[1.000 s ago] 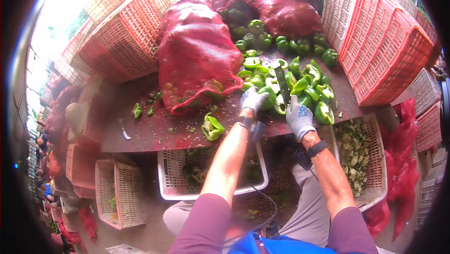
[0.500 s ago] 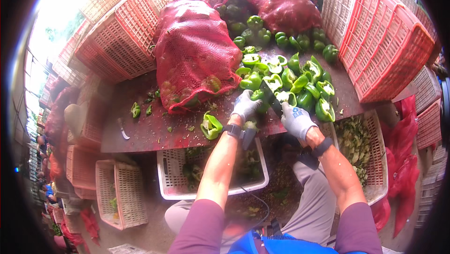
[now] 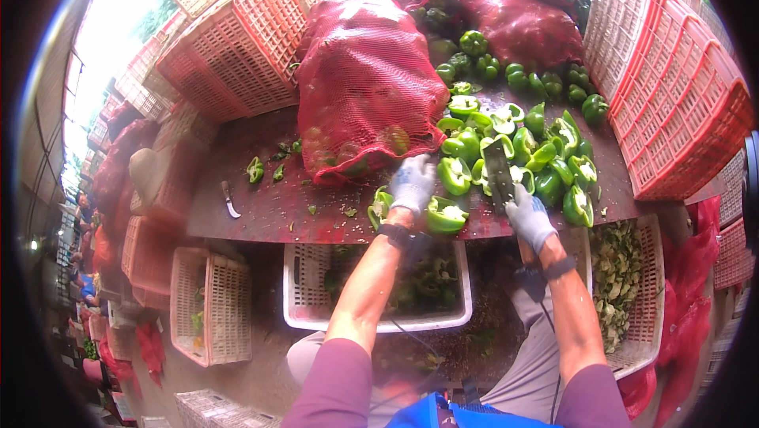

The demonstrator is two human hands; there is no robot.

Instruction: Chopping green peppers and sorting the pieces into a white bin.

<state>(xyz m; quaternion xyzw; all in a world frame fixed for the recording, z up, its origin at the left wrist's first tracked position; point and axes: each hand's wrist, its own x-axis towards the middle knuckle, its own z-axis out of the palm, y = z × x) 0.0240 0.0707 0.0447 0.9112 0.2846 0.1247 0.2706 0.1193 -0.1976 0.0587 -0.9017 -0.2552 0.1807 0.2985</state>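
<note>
My right hand [image 3: 530, 216], in a pale glove, is closed around the handle of a knife [image 3: 497, 169]. Its broad dark blade points away from me, over the cut peppers. My left hand [image 3: 413, 184], gloved too, hovers above the table's front part with fingers stretched forward, slightly blurred; no object shows in it. A cut green pepper [image 3: 446, 216] lies just right of that wrist, and another pepper piece [image 3: 379, 207] is partly covered on its left. Halved green bell peppers [image 3: 523, 146] with pale seed cores are heaped beyond the knife.
Behind the heap stand whole peppers [image 3: 474, 43] and a red mesh sack [image 3: 368, 72]. Orange crates [image 3: 672, 96] flank the table [image 3: 261, 218]. A small curved knife [image 3: 230, 200] lies at left. Below the edge are a white crate [image 3: 375, 322] and a crate of pale scraps [image 3: 617, 286].
My left hand has left the pepper it was gripping and shifted left. A cut pepper now lies beside its wrist. The knife in my right hand has swung more upright. The view has shifted left.
</note>
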